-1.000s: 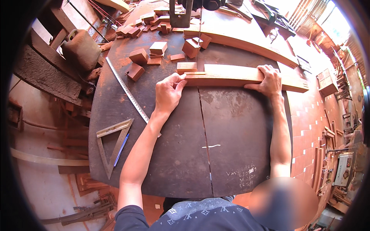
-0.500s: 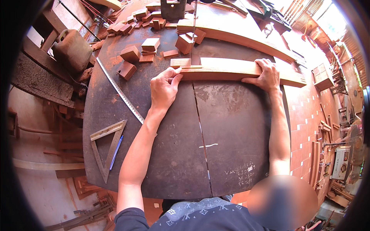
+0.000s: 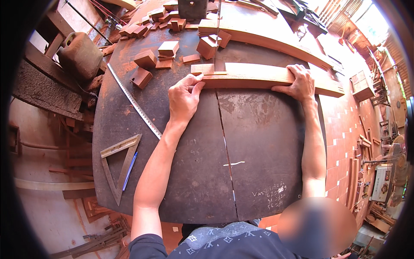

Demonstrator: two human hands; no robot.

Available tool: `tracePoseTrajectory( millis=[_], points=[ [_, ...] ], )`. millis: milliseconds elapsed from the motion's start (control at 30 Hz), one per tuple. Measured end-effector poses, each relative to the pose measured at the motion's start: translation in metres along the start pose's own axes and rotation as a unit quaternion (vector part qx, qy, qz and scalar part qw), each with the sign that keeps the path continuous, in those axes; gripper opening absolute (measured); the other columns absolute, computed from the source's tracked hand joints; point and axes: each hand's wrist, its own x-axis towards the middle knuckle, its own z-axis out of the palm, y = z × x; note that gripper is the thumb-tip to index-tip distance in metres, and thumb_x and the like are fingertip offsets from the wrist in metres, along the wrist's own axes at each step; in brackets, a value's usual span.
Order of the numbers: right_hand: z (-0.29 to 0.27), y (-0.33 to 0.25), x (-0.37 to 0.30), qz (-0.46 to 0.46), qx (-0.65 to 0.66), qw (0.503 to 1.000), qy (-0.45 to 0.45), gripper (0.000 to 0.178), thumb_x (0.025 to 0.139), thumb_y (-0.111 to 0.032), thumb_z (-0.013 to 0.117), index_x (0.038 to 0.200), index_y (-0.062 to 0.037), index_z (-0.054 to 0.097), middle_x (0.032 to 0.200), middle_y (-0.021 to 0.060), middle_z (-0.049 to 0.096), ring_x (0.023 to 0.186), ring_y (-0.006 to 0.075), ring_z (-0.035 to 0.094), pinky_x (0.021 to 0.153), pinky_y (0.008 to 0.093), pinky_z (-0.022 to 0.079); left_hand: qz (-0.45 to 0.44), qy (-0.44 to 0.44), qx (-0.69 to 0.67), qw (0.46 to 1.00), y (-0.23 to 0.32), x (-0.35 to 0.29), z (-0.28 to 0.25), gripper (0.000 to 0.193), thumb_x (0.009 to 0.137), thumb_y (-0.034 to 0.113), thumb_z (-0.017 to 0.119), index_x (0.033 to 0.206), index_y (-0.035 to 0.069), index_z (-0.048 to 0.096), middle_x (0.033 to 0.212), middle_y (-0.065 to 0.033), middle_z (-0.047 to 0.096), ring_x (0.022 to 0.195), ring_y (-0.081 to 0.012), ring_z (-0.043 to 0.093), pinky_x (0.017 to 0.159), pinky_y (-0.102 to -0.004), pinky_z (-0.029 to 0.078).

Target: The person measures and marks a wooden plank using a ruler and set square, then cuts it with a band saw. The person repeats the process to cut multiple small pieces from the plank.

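Left hand (image 3: 184, 97) fingers together, tips pressing the near edge of the long reddish wooden plank (image 3: 258, 75). Right hand (image 3: 297, 82) lies flat on it, fingers spread. Dark metal counter (image 3: 258, 142) beneath.

steel ruler (image 3: 134, 105), triangular square (image 3: 119, 166), wood offcuts (image 3: 156, 55)

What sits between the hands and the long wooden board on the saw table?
Nothing visible. The left hand touches the long reddish wooden board at its cut left end, and the right hand lies flat on top of it. The loose wooden offcut blocks lie apart, farther back-left.
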Motion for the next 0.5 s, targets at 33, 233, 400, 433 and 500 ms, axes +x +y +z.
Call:
tracePoseTrajectory(
  millis=[33, 233, 400, 433, 500],
  points=[
    [0.0001, -0.0004, 0.0004, -0.003, 0.000, 1.000, 0.001, 0.100, 0.052, -0.082, 0.094, 0.115, -0.0054, 0.078, 0.113, 0.0120, 0.077, 0.110, 0.0315, 0.073, 0.102, 0.0467, 0.055, -0.002, 0.002, 0.003, 1.000, 0.0007, -0.0002, -0.0002, 0.011, 0.101, 0.005, 0.078, 0.111, 0.002, 0.081, 0.087, -0.0078, 0.083, 0.079, -0.0121, 0.080, 0.071, -0.0276, 0.061],
    [-0.0010, -0.0013, 0.0000, 0.001, -0.003, 1.000, -0.002, 0.100, 0.052, -0.083, 0.094, 0.114, -0.0052, 0.079, 0.114, 0.0119, 0.077, 0.110, 0.0313, 0.073, 0.102, 0.0466, 0.055, 0.003, 0.003, -0.001, 1.000, -0.0012, 0.0005, -0.0002, 0.012, 0.101, 0.006, 0.079, 0.111, 0.003, 0.081, 0.085, -0.0074, 0.082, 0.077, -0.0111, 0.079, 0.070, -0.0274, 0.061],
    [-0.0001, -0.0007, -0.0008, -0.004, -0.005, 1.000, 0.002, 0.101, 0.053, -0.083, 0.094, 0.114, -0.0049, 0.079, 0.114, 0.0122, 0.077, 0.110, 0.0314, 0.073, 0.102, 0.0468, 0.055, 0.007, 0.005, 0.002, 1.000, -0.0015, 0.0002, 0.0000, 0.012, 0.100, 0.005, 0.078, 0.112, 0.003, 0.081, 0.086, -0.0072, 0.083, 0.076, -0.0108, 0.078, 0.070, -0.0273, 0.060],
    [-0.0007, -0.0019, -0.0007, -0.004, -0.006, 1.000, 0.003, 0.101, 0.053, -0.083, 0.094, 0.115, -0.0048, 0.079, 0.114, 0.0123, 0.077, 0.110, 0.0314, 0.073, 0.102, 0.0467, 0.055, 0.008, 0.006, -0.002, 1.000, -0.0016, 0.0002, -0.0001, 0.013, 0.100, 0.004, 0.078, 0.112, 0.003, 0.081, 0.086, -0.0073, 0.083, 0.076, -0.0108, 0.078, 0.070, -0.0273, 0.061],
    [-0.0018, -0.0027, -0.0004, 0.000, -0.004, 1.000, 0.002, 0.101, 0.053, -0.083, 0.094, 0.115, -0.0048, 0.079, 0.114, 0.0124, 0.077, 0.110, 0.0314, 0.073, 0.102, 0.0467, 0.055, 0.006, 0.008, -0.003, 1.000, -0.0020, 0.0011, 0.0006, 0.014, 0.100, 0.004, 0.078, 0.113, 0.003, 0.081, 0.087, -0.0074, 0.083, 0.076, -0.0110, 0.078, 0.070, -0.0271, 0.061]
  ],
)
